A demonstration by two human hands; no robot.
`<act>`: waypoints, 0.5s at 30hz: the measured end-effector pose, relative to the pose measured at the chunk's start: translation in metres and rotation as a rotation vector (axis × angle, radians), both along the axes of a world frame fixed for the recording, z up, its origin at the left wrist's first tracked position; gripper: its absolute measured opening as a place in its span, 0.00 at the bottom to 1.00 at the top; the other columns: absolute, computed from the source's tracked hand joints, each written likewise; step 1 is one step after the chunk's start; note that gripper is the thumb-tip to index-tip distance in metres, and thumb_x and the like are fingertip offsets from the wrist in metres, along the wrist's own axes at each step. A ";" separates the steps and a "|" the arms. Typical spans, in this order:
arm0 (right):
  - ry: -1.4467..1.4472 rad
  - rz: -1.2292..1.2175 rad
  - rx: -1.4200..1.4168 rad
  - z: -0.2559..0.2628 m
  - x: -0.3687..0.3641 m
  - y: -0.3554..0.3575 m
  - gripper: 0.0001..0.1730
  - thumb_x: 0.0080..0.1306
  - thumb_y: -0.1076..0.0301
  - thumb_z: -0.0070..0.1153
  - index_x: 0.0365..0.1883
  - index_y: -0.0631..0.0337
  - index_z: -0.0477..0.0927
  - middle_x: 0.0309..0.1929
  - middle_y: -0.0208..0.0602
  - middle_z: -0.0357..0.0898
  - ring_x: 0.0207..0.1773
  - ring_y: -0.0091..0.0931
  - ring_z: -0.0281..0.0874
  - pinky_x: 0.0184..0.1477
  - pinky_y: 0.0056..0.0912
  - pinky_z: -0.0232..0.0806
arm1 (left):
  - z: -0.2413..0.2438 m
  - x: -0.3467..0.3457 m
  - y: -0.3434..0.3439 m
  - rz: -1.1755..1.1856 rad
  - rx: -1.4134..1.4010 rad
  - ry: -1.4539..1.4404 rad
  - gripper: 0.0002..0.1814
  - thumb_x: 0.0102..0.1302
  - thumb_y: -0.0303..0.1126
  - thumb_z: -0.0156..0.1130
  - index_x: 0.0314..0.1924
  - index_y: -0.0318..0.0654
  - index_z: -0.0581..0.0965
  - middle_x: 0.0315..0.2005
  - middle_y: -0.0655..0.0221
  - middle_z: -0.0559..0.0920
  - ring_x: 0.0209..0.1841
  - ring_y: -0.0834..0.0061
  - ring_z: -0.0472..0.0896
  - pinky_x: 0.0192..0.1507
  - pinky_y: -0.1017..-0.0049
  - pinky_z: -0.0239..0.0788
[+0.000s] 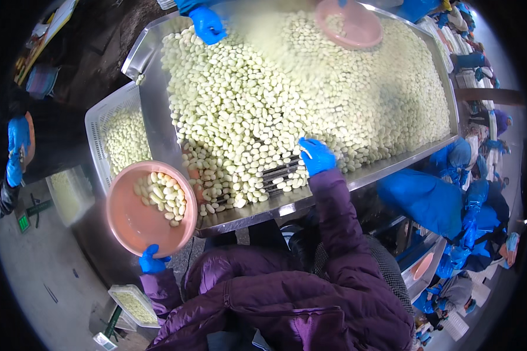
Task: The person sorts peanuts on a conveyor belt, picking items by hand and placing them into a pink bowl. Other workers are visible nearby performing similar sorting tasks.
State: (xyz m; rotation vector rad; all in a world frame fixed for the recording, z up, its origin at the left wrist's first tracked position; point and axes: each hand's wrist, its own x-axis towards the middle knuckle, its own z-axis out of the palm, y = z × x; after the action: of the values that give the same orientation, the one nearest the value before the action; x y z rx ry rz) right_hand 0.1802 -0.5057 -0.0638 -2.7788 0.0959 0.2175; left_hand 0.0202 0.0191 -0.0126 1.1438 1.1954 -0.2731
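Pale green oval pieces [241,101], like peeled beans or small fruit, cover a metal sorting table [298,206] with a slotted bed. My left hand [153,259], in a blue glove, grips the lower rim of a pink plastic bowl [131,219], which holds some of the pieces on its right side. My right hand [317,157], also gloved in blue, is over the pieces near the table's front edge, fingers curled; whether it holds a piece is unclear. Dark slots show left of it. Under the bowl's upper edge stands a white perforated crate [97,127] with more pieces.
Across the table are a co-worker's gloved hand [208,26] and a second pink bowl [351,26]. Another co-worker's gloved hands [18,147] are at far left. Crates of pieces stand by floor scales at lower left. Several workers in blue line the right side. Vapour or blur veils the table's upper part.
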 end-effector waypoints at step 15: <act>0.028 0.451 -0.315 -0.063 0.018 0.099 0.09 0.64 0.63 0.47 0.40 0.50 0.77 0.26 0.33 0.74 0.27 0.31 0.75 0.25 0.38 0.66 | -0.004 -0.008 -0.006 0.006 -0.053 -0.063 0.27 0.48 0.32 0.61 0.52 0.38 0.70 0.37 0.61 0.80 0.31 0.62 0.80 0.16 0.71 0.69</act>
State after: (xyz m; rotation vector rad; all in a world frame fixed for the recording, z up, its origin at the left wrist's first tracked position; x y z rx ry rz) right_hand 0.1978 -0.4067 -0.1272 -3.0746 -0.5392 0.3812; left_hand 0.0121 0.0129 -0.0166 1.0953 1.1298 -0.2604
